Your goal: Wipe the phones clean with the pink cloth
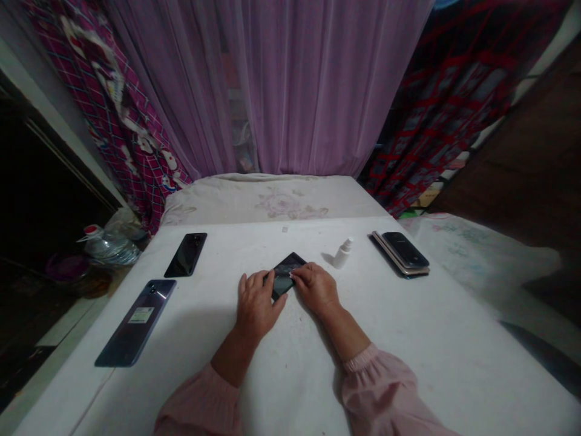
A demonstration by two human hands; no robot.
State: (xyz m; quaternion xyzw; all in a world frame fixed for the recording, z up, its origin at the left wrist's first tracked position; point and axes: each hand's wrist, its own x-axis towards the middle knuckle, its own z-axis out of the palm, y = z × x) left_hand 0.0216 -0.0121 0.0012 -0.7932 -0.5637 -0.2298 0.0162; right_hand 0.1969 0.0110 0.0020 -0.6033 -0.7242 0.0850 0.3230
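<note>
My left hand (258, 306) and right hand (315, 289) are closed in on a black smartphone (285, 274) from either side. My left thumb (270, 282) is against its lower left edge, and my right fingertips (295, 276) lie over its right side. The phone sits between my hands, tilted on the diagonal, and I can't tell whether it's resting on the white-covered table (408, 345) or lifted just off it. Its glass looks dark and glossy.

In my head view, a small white spray bottle (342, 253) lies on its side just beyond my right hand. Further right is a stack of phones (400, 254), with a dark one on top of a gold-edged one. To my left, a dark phone (185, 254) lies screen up near the table's far edge, and a purple phone (135, 323) lies back up nearer me, with a printed sticker (140, 315) on it. A tiny white square piece (285, 229) sits near the far edge, ahead of my hands.

Pink gathered sleeves (381, 387) cover my forearms. Past the table are a pale floral cushion (272, 200) and a sheer purple curtain (308, 79).
</note>
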